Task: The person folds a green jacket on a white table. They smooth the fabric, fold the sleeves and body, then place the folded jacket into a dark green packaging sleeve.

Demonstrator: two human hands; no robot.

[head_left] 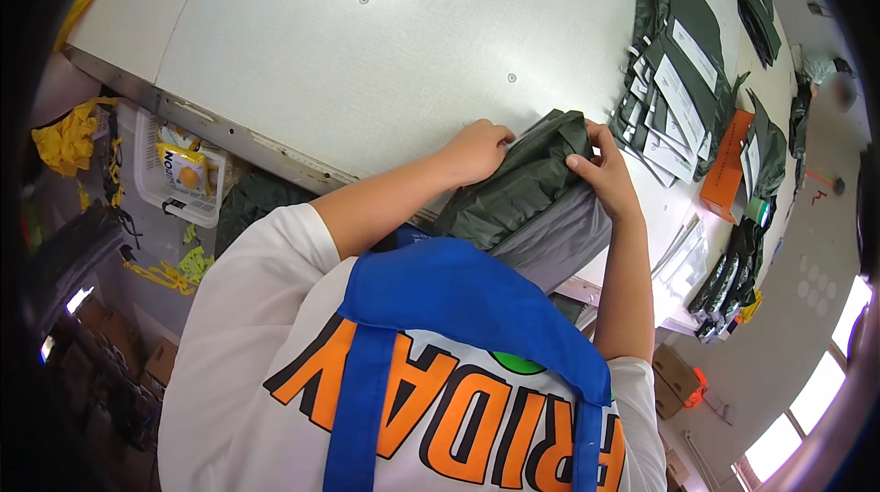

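Note:
A dark green plastic mailing bag (515,187), crinkled and bulging, lies over the table's near edge, close against my body. My right hand (609,171) pinches its far right corner between thumb and fingers. At the bag's left side is my left hand (478,153), its fingers curled in and closed on the bag's edge. Below the crinkled part, a smoother grey-looking stretch of plastic (564,235) hangs toward my lap. What is inside the bag is hidden.
The white table (367,61) spreads ahead. To the right lie a pile of green bags with white labels (674,79), an orange box (729,166) and a clear plastic sleeve (680,258). Below the table's left edge, a white basket (197,208) holds yellow packets.

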